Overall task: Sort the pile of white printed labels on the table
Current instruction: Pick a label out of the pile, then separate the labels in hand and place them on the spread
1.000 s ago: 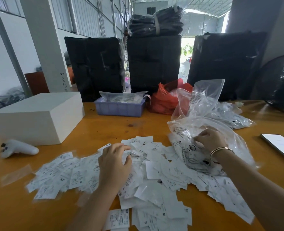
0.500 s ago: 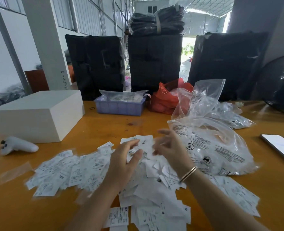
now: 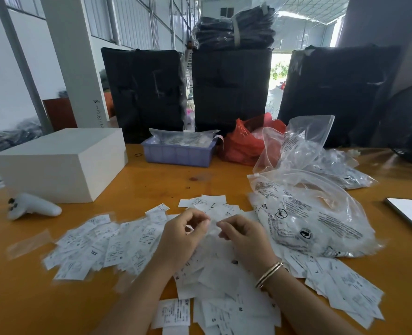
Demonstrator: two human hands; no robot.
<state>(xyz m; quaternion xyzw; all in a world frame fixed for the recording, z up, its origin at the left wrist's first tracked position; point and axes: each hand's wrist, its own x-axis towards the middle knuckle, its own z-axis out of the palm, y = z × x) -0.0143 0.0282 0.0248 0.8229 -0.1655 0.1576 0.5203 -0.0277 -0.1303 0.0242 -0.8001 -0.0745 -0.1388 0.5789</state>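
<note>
A wide pile of white printed labels [image 3: 118, 245] covers the near part of the orange table [image 3: 151, 182], some showing size letters such as XXL, M and S. Both hands hover over the middle of the pile, fingertips nearly meeting. My left hand [image 3: 180, 238] has curled fingers and my right hand [image 3: 246, 238], with a gold bangle on the wrist, faces it. Between their fingertips they pinch a blurred white label [image 3: 213, 226] lifted just above the pile.
A clear printed plastic bag [image 3: 316, 221] lies right of the hands, with more clear bags [image 3: 320, 153] behind. A white box [image 3: 60, 163] and a white controller [image 3: 33, 207] sit left. A purple tray [image 3: 178, 154], red bag [image 3: 246, 141] and phone [image 3: 410, 213] stand around.
My right hand left the clear plastic bag and came left to the middle of the pile. My left hand rose from the labels to meet it, and both now pinch a label.
</note>
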